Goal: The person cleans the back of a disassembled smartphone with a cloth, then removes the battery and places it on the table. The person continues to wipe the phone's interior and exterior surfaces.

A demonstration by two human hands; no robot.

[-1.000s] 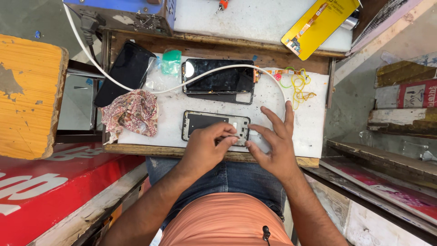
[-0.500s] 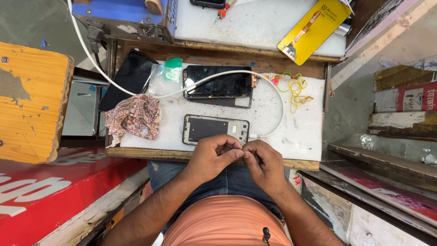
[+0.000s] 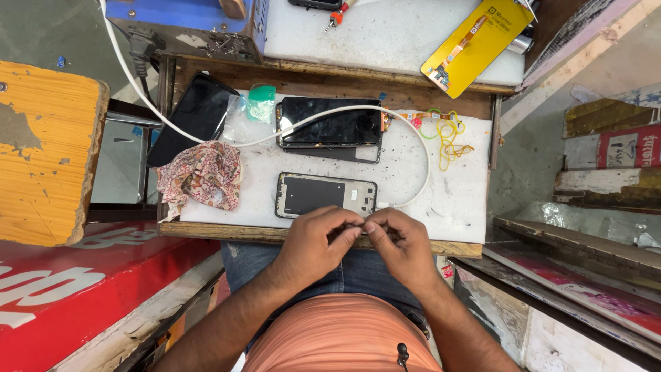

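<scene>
My left hand [image 3: 318,242] and my right hand [image 3: 401,242] meet fingertip to fingertip at the near edge of the white work board [image 3: 454,207]. Together they pinch a small dark part, too small to identify. Just beyond them an opened phone frame [image 3: 325,195] lies flat on the board, its inside facing up. Farther back rests a black phone screen [image 3: 330,127], with a white cable [image 3: 413,148] looping across it and curving round toward the frame's right end.
A patterned cloth [image 3: 200,176] lies at the board's left, a black phone [image 3: 193,117] beyond it. Yellow and coloured rubber bands [image 3: 447,134] sit at the back right. A yellow packaged part [image 3: 478,41] and a blue box [image 3: 186,21] stand farther back. An orange stool [image 3: 41,151] stands at the left.
Both hands have pulled back from the phone frame to the board's near edge and closed together on a small part. The frame now lies uncovered.
</scene>
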